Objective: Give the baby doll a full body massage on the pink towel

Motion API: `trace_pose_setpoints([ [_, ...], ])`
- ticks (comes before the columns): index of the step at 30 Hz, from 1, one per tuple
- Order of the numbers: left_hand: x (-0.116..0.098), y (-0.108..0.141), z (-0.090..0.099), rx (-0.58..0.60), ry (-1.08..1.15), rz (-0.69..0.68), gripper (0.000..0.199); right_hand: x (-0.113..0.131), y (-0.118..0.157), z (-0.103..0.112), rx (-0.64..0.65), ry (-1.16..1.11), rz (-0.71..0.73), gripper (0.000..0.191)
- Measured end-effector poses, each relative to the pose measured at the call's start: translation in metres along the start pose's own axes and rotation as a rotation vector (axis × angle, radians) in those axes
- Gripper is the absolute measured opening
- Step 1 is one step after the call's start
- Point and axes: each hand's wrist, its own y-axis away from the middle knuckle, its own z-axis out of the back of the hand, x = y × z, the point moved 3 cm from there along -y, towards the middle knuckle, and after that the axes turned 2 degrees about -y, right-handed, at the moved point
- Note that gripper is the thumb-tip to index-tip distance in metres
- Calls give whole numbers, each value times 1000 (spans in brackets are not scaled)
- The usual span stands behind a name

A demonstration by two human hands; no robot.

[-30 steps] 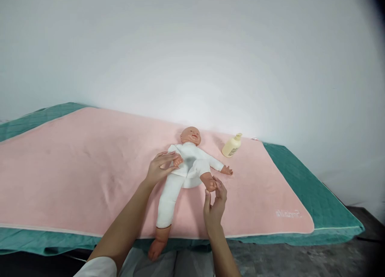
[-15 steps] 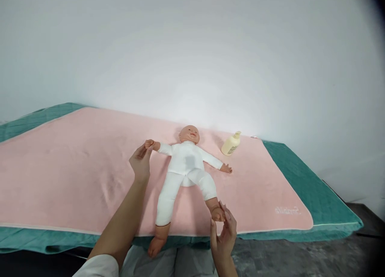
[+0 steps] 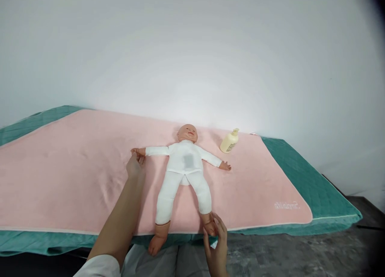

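Observation:
A baby doll (image 3: 177, 158) in a white suit lies face up, with its arms spread and its legs apart. A grey patch marks its chest. Its outstretched arm on the left ends in my left hand (image 3: 135, 165), whose fingers are closed on the doll's hand (image 3: 138, 151). Lower right, my right hand (image 3: 219, 245) has thumb and fingers around the doll's foot (image 3: 209, 225). The other foot (image 3: 158, 241) hangs past the front edge, untouched.
Under the doll is a pink mat (image 3: 75, 168) with lettering in its right corner, laid over a green quilted cover (image 3: 319, 188). A pale yellow pump bottle (image 3: 229, 142) stands right of the doll's head. Behind rises a white wall (image 3: 192, 56).
My left hand has drawn the doll's arm outward to the left, straightening it. My right hand has brought the doll's foot down and left, and that leg now lies straighter.

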Motion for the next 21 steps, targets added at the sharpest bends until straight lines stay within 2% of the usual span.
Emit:
trace_pose_setpoints([
  [4,4,-10,3,43,-89,-32,8,-2,-1,-3,29,7,-64,49],
  [12,5,-19,5,105,-206,-124,18,0,-2,-3,35,-13,-53,49],
  [16,-1,-7,0,141,-198,-182,13,6,-7,2,8,-3,-16,52],
  [21,-14,22,-17,230,-190,-369,36,17,-26,12,-94,-23,36,60],
])
